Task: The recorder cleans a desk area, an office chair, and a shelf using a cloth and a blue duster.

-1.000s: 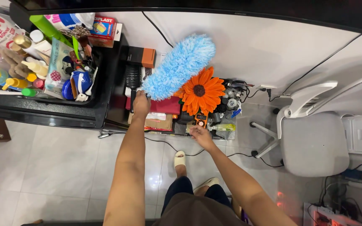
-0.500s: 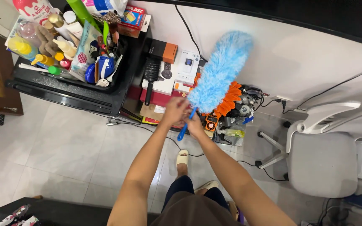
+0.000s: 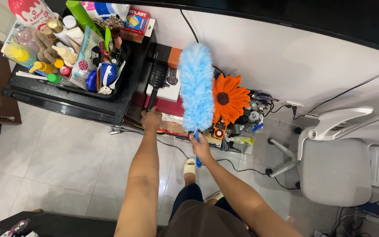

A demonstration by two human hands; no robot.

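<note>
Beside the orange flower (image 3: 227,99), which serves as the landmark, a fluffy blue duster (image 3: 196,87) stands upright, its fibres touching the flower's left petals. Below the flower and slightly to its left, the right hand (image 3: 199,147) is clenched around the duster's blue handle, which pokes out under the fist. Further left of the flower, the left hand (image 3: 151,119) grips the lower end of a black hairbrush (image 3: 155,81), whose bristled head lies left of the duster on top of a white box (image 3: 168,87) with an orange box (image 3: 174,57) behind it. Directly under the flower sits a small orange gadget (image 3: 218,130), and just right of the flower is a cluster of small metal parts and cables. Well left of the flower, a black counter (image 3: 62,103) carries a black bin crammed with bottles, tubes and packets. Far right of the flower stands a grey office chair (image 3: 336,169) on the tiled floor (image 3: 66,162).
</note>
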